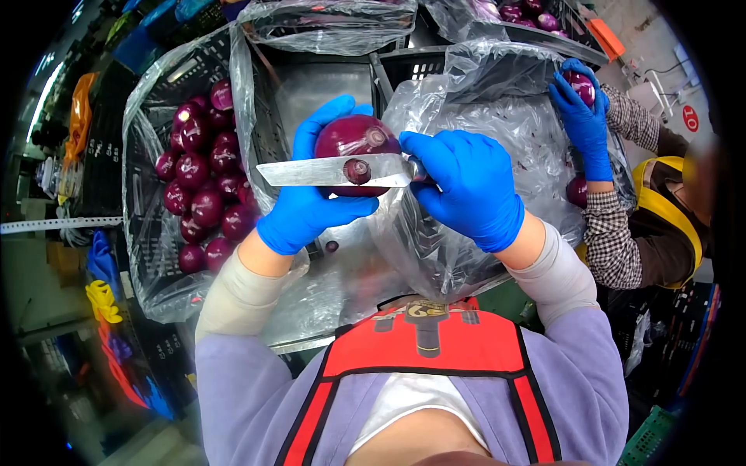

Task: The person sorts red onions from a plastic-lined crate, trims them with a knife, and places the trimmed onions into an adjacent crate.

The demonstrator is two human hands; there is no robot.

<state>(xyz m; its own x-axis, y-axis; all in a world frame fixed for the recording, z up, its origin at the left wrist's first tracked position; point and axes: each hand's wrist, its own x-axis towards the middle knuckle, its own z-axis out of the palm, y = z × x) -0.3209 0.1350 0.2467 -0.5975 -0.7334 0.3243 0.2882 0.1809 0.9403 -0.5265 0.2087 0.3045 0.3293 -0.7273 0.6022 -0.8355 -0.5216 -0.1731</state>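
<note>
My left hand (299, 217), in a blue glove, is wrapped round a large peeled red onion (340, 136). In my blue-gloved right hand (470, 182) is a knife (299, 172), gripped by its handle, most of which the fingers hide. The wide blade lies across the near side of the onion and points left. A small round cut-off onion end (357, 171) rests on the flat of the blade. Whether the edge is in the onion is hard to see. Below my hands, a small dark onion scrap (332, 246) lies on the metal table (334, 281).
At left stands a plastic-lined black crate (144, 182) holding several red onions (207, 208). Another crate lined with clear plastic (513, 116) is at right. Beside it, a co-worker's gloved hands (583, 132) hold an onion (580, 87). More lined crates (326, 31) are at the back.
</note>
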